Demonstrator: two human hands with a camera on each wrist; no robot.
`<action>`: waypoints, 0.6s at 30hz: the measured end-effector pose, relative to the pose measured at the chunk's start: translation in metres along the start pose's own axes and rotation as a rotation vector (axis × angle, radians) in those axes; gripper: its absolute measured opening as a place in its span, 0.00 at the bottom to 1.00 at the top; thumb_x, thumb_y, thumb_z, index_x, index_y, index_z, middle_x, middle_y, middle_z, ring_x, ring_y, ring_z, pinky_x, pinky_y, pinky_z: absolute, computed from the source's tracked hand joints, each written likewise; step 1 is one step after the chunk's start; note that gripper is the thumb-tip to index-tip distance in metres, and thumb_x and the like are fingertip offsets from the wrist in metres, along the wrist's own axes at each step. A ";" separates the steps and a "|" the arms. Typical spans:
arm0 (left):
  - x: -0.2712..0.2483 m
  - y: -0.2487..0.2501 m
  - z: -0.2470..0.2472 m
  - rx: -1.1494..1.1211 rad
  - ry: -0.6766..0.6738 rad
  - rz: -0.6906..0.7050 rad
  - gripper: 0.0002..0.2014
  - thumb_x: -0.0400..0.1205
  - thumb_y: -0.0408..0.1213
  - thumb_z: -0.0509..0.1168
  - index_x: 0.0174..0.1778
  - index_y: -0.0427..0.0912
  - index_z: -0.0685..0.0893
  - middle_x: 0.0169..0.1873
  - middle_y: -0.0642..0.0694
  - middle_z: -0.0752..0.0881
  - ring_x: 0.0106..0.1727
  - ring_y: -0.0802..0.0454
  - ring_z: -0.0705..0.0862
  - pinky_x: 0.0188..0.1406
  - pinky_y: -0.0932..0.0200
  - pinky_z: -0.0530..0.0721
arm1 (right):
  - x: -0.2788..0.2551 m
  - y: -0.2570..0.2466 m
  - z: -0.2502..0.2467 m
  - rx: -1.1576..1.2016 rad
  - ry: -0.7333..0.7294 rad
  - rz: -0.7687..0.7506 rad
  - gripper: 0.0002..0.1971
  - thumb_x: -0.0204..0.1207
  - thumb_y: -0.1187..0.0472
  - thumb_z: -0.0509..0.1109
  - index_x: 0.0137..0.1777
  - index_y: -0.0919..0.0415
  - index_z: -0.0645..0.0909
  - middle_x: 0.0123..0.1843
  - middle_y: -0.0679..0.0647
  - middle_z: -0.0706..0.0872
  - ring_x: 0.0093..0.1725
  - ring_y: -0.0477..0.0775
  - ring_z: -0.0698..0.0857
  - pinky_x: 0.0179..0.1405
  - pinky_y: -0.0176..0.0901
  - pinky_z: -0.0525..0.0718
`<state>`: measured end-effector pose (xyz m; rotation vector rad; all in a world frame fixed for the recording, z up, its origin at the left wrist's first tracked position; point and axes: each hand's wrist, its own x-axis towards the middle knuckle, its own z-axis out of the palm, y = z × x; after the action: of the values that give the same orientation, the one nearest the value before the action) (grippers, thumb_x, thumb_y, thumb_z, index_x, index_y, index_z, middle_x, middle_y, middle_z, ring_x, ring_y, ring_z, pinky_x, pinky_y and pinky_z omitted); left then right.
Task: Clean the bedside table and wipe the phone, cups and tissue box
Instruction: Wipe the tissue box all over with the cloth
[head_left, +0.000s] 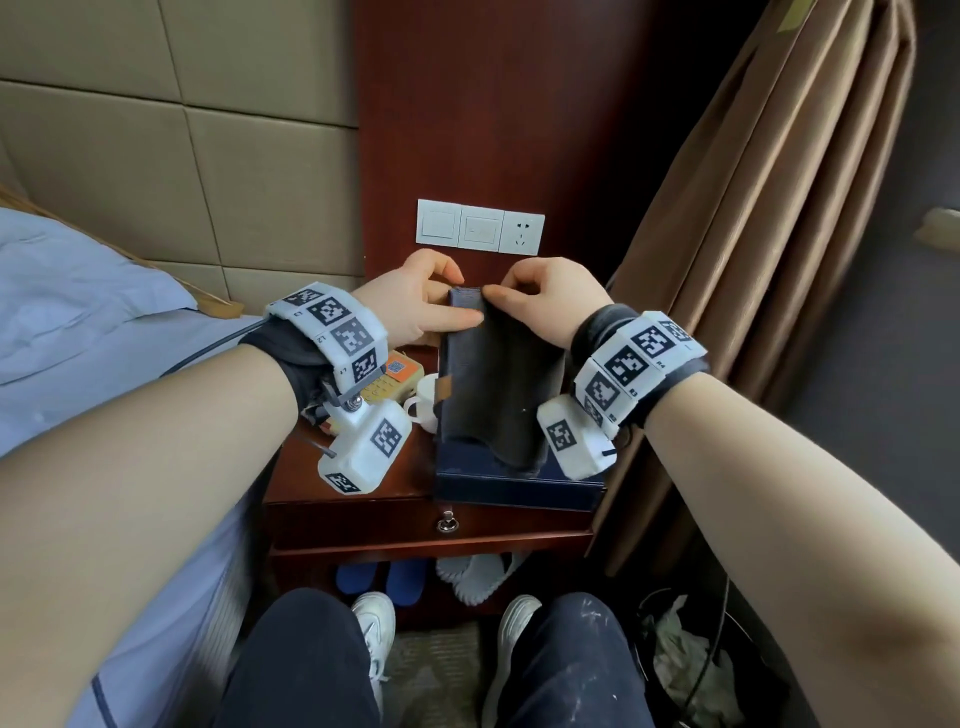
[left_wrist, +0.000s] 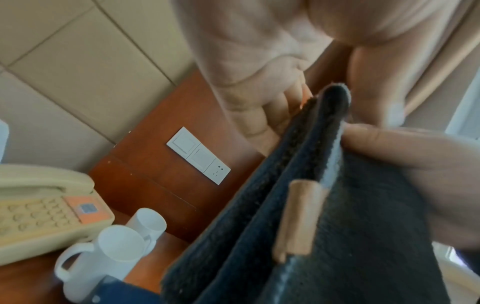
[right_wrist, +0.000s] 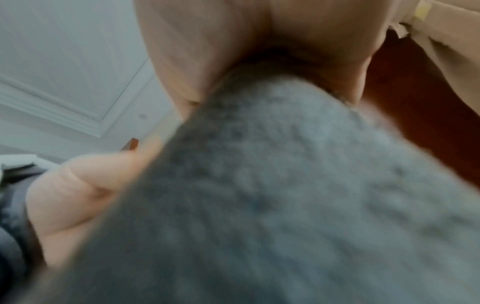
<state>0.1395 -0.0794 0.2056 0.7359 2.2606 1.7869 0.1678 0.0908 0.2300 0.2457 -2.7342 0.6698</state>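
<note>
Cloth-folding is the step we judge to be in hand. From the head view, our left hand (head_left: 415, 296) and right hand (head_left: 550, 301) each pinch the top edge of one dark grey cloth (head_left: 498, 384), which hangs folded between them, above the bench (head_left: 353, 467). Below the right hand sits one dark blue tissue box (head_left: 519, 486), the cloth's lower end reaching down to its top. Under the left wrist we see part of one phone (head_left: 389, 382) and one white cup (head_left: 423, 402); wiping has not begun, as far as we can judge. The next move calls for settling the fold, letting one hand go, and bringing the cloth down onto the first thing.

From the left wrist view, the count is clearer: one cream phone (left_wrist: 44, 211) and two white cups (left_wrist: 111, 253), set one behind the other, all below and to the left of the hand. The cloth (left_wrist: 311, 226) shows several layers and one tan tag (left_wrist: 298, 218), with fingers (left_wrist: 259, 115) curled at its top edge.

From the right wrist view, blurred grey cloth (right_wrist: 285, 205) fills the frame, held between thumb (right_wrist: 85, 185) and fingers; we can tell nothing else.
</note>
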 end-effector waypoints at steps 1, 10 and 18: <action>0.000 0.001 0.000 0.049 0.007 0.008 0.14 0.79 0.28 0.66 0.45 0.50 0.70 0.37 0.48 0.82 0.39 0.54 0.83 0.38 0.62 0.84 | -0.003 0.002 -0.003 0.044 -0.020 0.007 0.12 0.77 0.46 0.66 0.37 0.52 0.80 0.37 0.46 0.81 0.43 0.47 0.80 0.46 0.41 0.77; 0.000 0.023 -0.010 0.169 -0.001 0.094 0.16 0.80 0.23 0.63 0.43 0.51 0.69 0.27 0.55 0.83 0.26 0.65 0.78 0.28 0.68 0.74 | -0.028 0.048 -0.019 0.362 -0.317 0.122 0.09 0.68 0.49 0.75 0.34 0.49 0.79 0.45 0.54 0.79 0.46 0.46 0.78 0.58 0.46 0.76; 0.049 0.043 -0.027 0.311 0.018 0.048 0.11 0.79 0.30 0.66 0.45 0.52 0.73 0.42 0.45 0.84 0.40 0.52 0.84 0.34 0.65 0.87 | 0.011 0.056 -0.043 0.427 0.146 0.025 0.12 0.77 0.65 0.69 0.58 0.57 0.75 0.41 0.48 0.80 0.31 0.33 0.79 0.29 0.22 0.76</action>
<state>0.0979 -0.0726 0.2617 0.8328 2.5872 1.4800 0.1554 0.1590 0.2464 0.2459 -2.4342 1.2245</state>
